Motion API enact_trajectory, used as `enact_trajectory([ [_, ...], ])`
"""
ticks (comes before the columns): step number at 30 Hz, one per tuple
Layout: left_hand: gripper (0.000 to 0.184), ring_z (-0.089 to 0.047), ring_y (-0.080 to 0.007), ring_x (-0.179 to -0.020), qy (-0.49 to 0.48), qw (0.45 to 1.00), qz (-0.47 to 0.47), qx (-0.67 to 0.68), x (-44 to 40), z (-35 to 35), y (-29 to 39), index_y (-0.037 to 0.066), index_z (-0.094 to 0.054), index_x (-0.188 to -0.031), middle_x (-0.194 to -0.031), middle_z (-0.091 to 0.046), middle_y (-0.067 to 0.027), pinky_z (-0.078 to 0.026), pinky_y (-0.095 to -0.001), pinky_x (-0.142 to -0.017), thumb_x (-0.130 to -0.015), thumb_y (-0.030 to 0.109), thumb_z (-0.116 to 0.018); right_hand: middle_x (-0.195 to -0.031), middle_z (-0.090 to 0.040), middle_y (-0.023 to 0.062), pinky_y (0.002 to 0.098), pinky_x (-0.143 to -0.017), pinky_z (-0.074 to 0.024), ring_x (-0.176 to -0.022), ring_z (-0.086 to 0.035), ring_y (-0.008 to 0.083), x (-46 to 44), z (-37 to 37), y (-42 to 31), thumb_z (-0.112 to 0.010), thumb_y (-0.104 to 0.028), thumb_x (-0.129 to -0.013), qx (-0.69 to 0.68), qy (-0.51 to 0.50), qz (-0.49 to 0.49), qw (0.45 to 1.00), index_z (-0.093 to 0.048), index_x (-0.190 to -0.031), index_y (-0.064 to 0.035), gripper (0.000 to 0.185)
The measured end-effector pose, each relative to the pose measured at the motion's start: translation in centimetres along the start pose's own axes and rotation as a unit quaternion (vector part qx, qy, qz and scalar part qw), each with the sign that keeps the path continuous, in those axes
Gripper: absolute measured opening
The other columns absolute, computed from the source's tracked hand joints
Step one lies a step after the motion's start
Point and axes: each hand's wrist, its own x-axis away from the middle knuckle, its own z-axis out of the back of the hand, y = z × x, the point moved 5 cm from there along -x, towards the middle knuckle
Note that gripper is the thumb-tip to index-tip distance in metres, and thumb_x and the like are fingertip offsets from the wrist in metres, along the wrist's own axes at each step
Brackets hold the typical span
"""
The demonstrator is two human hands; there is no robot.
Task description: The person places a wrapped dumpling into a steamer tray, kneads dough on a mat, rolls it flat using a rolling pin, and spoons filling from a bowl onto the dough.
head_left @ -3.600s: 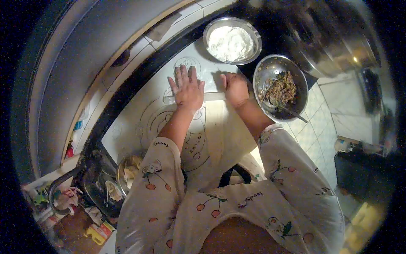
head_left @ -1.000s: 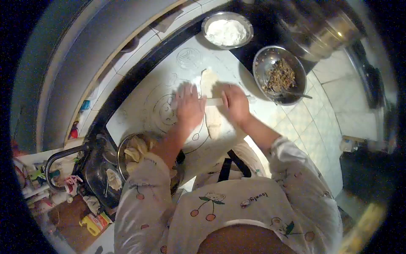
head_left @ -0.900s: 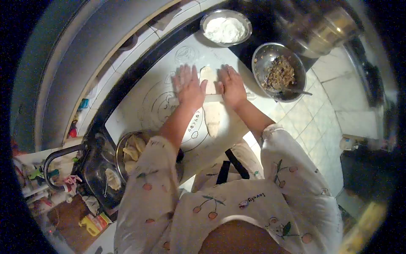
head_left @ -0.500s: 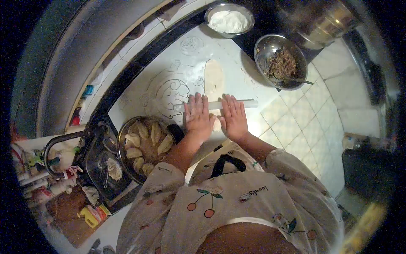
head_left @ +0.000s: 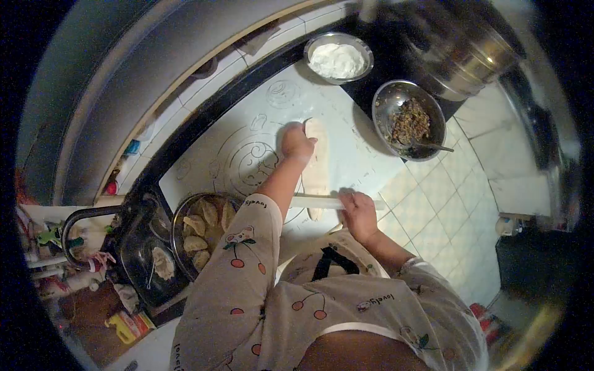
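Note:
A long flat strip of pale dough (head_left: 317, 164) lies on the white printed mat (head_left: 210, 154). My left hand (head_left: 298, 142) is closed at the strip's far left edge, thumb on the dough, pinching it. Across the near end of the strip lies a white rolling pin (head_left: 315, 201). The fingers of my right hand (head_left: 357, 207) are closed round the pin's right part. The near tip of the dough shows just below the pin.
A metal bowl of flour (head_left: 337, 59) stands at the back. Right of it is a bowl of chopped filling (head_left: 411, 123) with a spoon. A pan of folded dumplings (head_left: 197, 232) sits at the left, beside a black sink (head_left: 145, 260).
My left hand has left the rolling pin and moved up to the far part of the dough. The pin is nearer to my body, and my right hand has shifted towards its right end.

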Motion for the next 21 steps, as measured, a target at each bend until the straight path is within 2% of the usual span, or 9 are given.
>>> enact_trajectory([
  [1,0.04,-0.058,-0.0372,-0.089,-0.041,0.999,0.01,-0.005,0.0,-0.2,0.1,0.0,-0.062,-0.092,-0.092,-0.061,-0.0208,-0.045,-0.0428,-0.079,-0.063,0.023,-0.078,-0.089,-0.054,0.0131,0.0439,-0.074,-0.0426,-0.084,-0.053,0.0332,0.1,0.3,0.2,-0.06,-0.007,-0.07,-0.007,0.004,-0.004,1.0,-0.058,-0.108,-0.0073,0.038],
  [4,0.025,-0.059,-0.037,-0.09,0.013,0.999,-0.052,-0.002,1.0,0.1,0.8,0.001,-0.061,-0.088,-0.093,-0.062,-0.0199,-0.047,-0.0418,-0.077,-0.071,0.016,-0.073,-0.093,-0.054,0.0127,0.0439,-0.076,-0.042,-0.087,-0.053,0.0335,-0.1,0.4,1.2,-0.063,-0.007,-0.068,-0.021,-0.011,-0.022,0.999,-0.058,-0.108,-0.0078,0.04],
  [7,0.022,-0.06,-0.0363,-0.087,0.065,0.997,-0.051,0.011,0.5,2.6,0.3,0.001,-0.062,-0.087,-0.09,-0.063,-0.0195,-0.047,-0.0418,-0.076,-0.072,0.014,-0.071,-0.098,-0.056,0.0135,0.0444,-0.078,-0.0417,-0.09,-0.053,0.0338,-1.2,1.2,1.5,-0.064,-0.006,-0.068,-0.034,-0.024,-0.002,0.999,-0.057,-0.11,-0.0077,0.042],
  [9,0.023,-0.062,-0.0348,-0.079,0.052,0.995,-0.056,0.063,-1.6,4.5,-1.1,0.001,-0.063,-0.089,-0.085,-0.064,-0.0191,-0.048,-0.0409,-0.073,-0.072,0.015,-0.071,-0.1,-0.056,0.0142,0.0449,-0.079,-0.0413,-0.092,-0.053,0.0341,-2.1,1.4,1.6,-0.064,-0.006,-0.069,-0.037,-0.033,0.028,0.998,-0.056,-0.111,-0.0074,0.044],
  [11,0.024,-0.062,-0.0344,-0.075,0.094,0.987,-0.052,0.12,-4.7,5.0,-4.3,0.001,-0.063,-0.087,-0.082,-0.064,-0.0196,-0.048,-0.0412,-0.071,-0.072,0.017,-0.071,-0.103,-0.056,0.0148,0.0456,-0.08,-0.0407,-0.094,-0.052,0.0345,-3.4,0.8,1.9,-0.064,-0.006,-0.069,-0.035,-0.041,0.063,0.997,-0.055,-0.113,-0.0071,0.045],
  [14,0.031,-0.061,-0.0345,-0.083,0.088,0.996,-0.004,-0.025,-5.7,6.5,-4.8,-0.001,-0.06,-0.095,-0.088,-0.062,-0.0209,-0.047,-0.0419,-0.074,-0.074,0.019,-0.07,-0.108,-0.056,0.0151,0.0462,-0.085,-0.0388,-0.099,-0.052,0.0338,-5.9,-0.8,2.5,-0.063,-0.009,-0.072,0.007,-0.092,0.094,0.991,-0.054,-0.115,-0.0074,0.045],
  [17,0.039,-0.056,-0.0367,-0.095,0.209,0.972,-0.098,-0.05,-2.9,5.8,-3.3,-0.003,-0.054,-0.105,-0.1,-0.058,-0.0229,-0.045,-0.0436,-0.079,-0.076,0.021,-0.067,-0.108,-0.056,0.0153,0.0446,-0.087,-0.0386,-0.099,-0.052,0.0329,-9.2,-2.0,2.6,-0.062,-0.014,-0.075,0.019,-0.087,0.146,0.985,-0.055,-0.116,-0.0071,0.043],
  [18,0.043,-0.051,-0.0389,-0.103,0.134,0.984,-0.104,-0.05,-2.0,5.5,-2.6,-0.003,-0.049,-0.112,-0.11,-0.052,-0.0234,-0.043,-0.0452,-0.085,-0.079,0.022,-0.064,-0.108,-0.056,0.0152,0.0443,-0.087,-0.0387,-0.099,-0.052,0.0331,-10.7,-1.7,2.0,-0.062,-0.014,-0.075,0.005,-0.088,0.157,0.984,-0.055,-0.116,-0.0069,0.042],
  [21,0.039,-0.052,-0.0403,-0.101,0.017,0.986,-0.157,-0.051,0.1,3.8,-2.3,-0.003,-0.05,-0.111,-0.112,-0.051,-0.0241,-0.043,-0.0455,-0.086,-0.082,0.02,-0.061,-0.11,-0.054,0.014,0.045,-0.085,-0.0415,-0.098,-0.053,0.0325,-13.9,-1.3,0.3,-0.057,-0.016,-0.078,-0.051,-0.119,0.167,0.977,-0.058,-0.112,-0.0075,0.035],
])
